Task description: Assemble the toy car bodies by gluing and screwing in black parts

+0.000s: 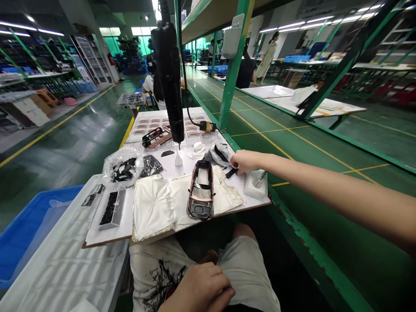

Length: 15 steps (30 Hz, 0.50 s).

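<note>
My right hand (244, 161) reaches across the work board to a clear plastic bag of small black parts (218, 154) and pinches something small and dark at its edge. My left hand (199, 289) rests in my lap on my shorts, fingers curled, holding nothing that I can see. A copper-and-black phone housing (201, 190) lies on white cloths (169, 203) in the middle of the board. Above it hangs a black electric screwdriver (169, 78), untouched.
A second housing (156, 137) lies before trays of copper parts (191, 130). Bags of black parts (125, 168), a box of black pieces (112, 209) and a white foam block (255, 185) sit on the board. A blue bin (29, 225) stands left. Green conveyor (292, 143) runs right; people work behind.
</note>
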{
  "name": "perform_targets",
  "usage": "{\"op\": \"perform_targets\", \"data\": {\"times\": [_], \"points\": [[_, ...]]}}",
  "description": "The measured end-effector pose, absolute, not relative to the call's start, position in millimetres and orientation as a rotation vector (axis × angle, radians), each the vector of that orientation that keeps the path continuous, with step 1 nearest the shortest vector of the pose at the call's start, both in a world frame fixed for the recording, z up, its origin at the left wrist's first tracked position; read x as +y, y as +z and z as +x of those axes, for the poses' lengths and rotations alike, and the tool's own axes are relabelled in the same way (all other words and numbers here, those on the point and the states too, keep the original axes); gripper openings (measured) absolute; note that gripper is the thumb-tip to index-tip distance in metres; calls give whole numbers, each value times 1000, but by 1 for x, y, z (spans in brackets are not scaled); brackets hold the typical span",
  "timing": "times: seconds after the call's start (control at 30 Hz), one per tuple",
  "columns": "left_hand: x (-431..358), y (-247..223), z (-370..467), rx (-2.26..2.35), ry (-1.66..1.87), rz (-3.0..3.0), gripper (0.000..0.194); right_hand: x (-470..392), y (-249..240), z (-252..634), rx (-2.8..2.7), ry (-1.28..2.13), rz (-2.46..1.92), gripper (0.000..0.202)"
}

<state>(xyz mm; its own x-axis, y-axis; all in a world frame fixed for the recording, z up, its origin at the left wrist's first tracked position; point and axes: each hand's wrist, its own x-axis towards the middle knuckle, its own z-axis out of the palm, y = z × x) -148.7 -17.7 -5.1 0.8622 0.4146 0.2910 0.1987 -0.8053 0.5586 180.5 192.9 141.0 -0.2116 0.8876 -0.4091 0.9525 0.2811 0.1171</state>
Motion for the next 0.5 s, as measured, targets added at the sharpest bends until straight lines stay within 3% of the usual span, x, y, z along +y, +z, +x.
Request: {"op": "perform_targets", "data": {"times": [0.3,0.5], "points": [[-27,-7,-144,416,572,2478,14,185,147,176,2304,-64,1408,18],[-26,-1,-150,481,515,2466,14,170,186,198,2569,-14,1470,19]]}}
